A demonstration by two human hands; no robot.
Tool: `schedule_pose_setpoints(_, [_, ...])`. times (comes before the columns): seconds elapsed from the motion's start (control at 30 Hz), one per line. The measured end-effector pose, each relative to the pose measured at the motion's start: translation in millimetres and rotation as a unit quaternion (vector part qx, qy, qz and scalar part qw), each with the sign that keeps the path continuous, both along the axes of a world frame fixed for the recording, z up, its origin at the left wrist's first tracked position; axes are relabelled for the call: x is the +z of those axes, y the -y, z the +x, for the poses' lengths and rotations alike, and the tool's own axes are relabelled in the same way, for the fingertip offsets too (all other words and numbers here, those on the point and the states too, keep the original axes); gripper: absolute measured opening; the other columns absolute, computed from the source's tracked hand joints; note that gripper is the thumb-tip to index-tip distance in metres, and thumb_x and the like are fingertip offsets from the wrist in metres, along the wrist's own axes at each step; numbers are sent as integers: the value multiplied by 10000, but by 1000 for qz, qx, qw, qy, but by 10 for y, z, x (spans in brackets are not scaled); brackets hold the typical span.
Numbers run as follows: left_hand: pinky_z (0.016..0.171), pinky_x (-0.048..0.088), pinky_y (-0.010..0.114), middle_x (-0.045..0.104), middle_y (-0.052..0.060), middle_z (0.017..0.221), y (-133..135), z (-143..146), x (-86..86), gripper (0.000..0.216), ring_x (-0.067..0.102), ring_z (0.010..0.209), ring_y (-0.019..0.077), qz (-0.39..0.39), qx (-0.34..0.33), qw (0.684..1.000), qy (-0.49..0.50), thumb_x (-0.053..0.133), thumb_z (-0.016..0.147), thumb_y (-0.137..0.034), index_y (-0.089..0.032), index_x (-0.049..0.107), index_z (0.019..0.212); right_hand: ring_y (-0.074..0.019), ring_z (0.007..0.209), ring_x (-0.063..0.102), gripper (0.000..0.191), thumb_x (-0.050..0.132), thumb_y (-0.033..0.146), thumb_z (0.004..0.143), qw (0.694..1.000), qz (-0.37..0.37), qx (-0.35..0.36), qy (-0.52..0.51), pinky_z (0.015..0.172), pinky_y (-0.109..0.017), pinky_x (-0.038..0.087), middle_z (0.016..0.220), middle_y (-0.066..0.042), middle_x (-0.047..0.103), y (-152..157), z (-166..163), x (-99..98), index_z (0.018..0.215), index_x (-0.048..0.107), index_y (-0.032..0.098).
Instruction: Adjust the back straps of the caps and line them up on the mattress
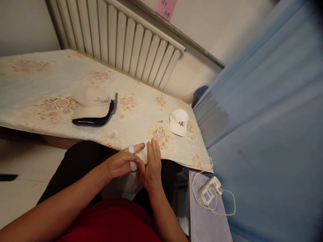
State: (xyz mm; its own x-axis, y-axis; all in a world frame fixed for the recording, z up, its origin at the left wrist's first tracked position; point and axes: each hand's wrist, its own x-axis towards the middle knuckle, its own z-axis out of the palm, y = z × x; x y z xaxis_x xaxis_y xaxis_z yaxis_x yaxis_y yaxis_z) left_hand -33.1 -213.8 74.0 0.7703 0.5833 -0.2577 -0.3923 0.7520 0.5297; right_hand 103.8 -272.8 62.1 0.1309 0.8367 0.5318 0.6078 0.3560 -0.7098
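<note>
In front of my lap, both hands are on a small white cloth piece with strap ends (143,154); its full shape is hidden by the fingers. My left hand (121,164) grips it from the left, with one white strap end above the fingers and another below. My right hand (151,164) presses on its right side, fingers stretched upward and thumb near the left fingertips. Beyond my hands, on the flowered cover, lie a white cap with black letters (179,122) and, further left, a beige cap (91,102) over a dark cap brim (97,121).
The table's flowered cover (141,114) reaches back to a white radiator (121,43). A blue curtain (264,127) hangs along the right. A white power strip with a cable (209,191) lies on a narrow padded bench (209,225) at lower right.
</note>
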Motion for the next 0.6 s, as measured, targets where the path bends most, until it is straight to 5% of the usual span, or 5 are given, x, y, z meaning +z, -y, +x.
schedule_pose_setpoints(0.23, [839,513,264,645,136,1248,-37,19,64,902,688,942,189,2,89,995,-45,616,667,15,-172,309,1494,-273,1397,388,488,590,313,909,999,27,-40,1,1138,-555,305,1488,-136,457,52,-39,-34,1376,484,224])
schedule_pose_setpoints(0.4, [871,532,260,558,160,1377,-73,61,151,844,657,1074,215,20,144,989,-34,577,674,32,-157,346,1463,-220,889,639,144,531,223,907,988,64,-122,-70,842,-392,503,909,-79,691,157,-97,-4,973,660,226])
schedule_pose_setpoints(0.47, [879,533,263,533,162,1407,-91,78,190,827,643,1105,221,24,160,986,-29,567,681,29,-160,360,1459,-195,729,619,149,527,249,907,992,-2,-83,-97,716,-338,496,757,-41,661,207,-134,14,845,660,228])
schedule_pose_setpoints(0.6, [919,525,308,532,163,1409,-110,111,275,849,626,1136,246,18,186,982,-17,564,688,8,-161,332,1487,-179,655,614,179,530,304,910,961,-204,116,-143,641,-302,493,719,-4,672,267,-237,30,885,691,229])
